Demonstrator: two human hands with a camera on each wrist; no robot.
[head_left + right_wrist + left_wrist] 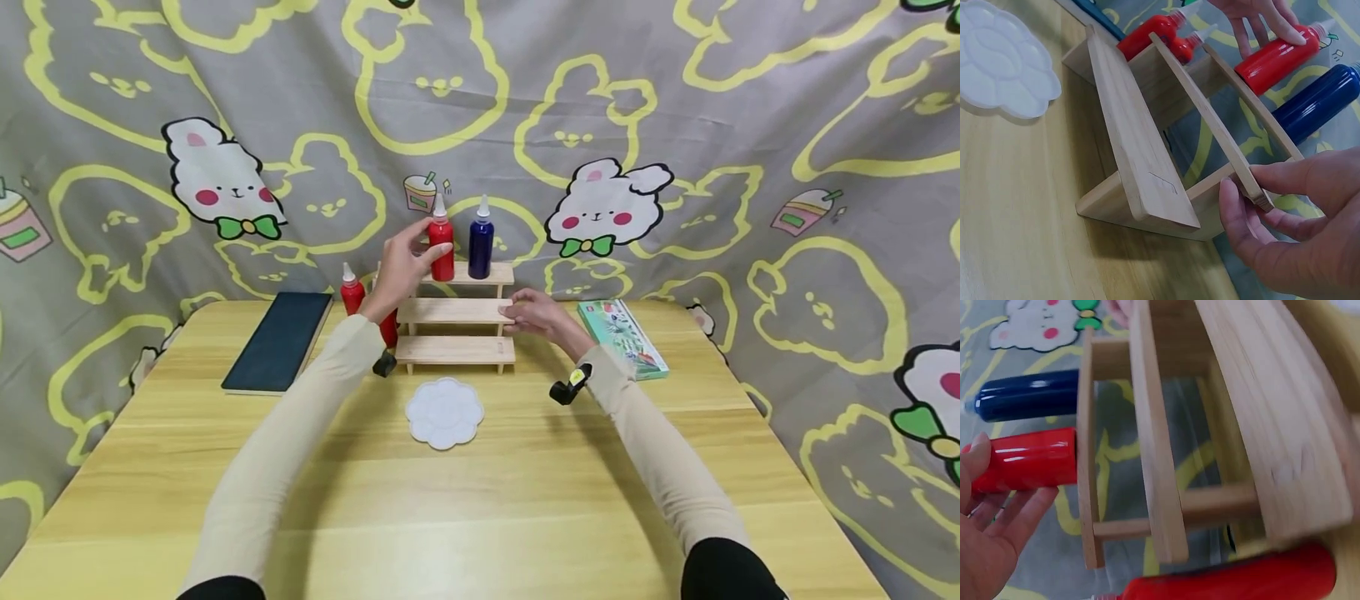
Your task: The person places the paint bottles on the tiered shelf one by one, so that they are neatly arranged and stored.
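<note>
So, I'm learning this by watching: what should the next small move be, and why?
Probably ease the left hand off the red bottle it holds: its base seems to meet the top shelf beside the upright blue bottle, and the right hand grips the middle shelf.

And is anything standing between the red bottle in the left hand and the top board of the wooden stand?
Nothing visible: the left hand holds the red squeeze bottle with its base at the top board of the three-tier wooden stand. The dark blue squeeze bottle is beside it, not between.
</note>
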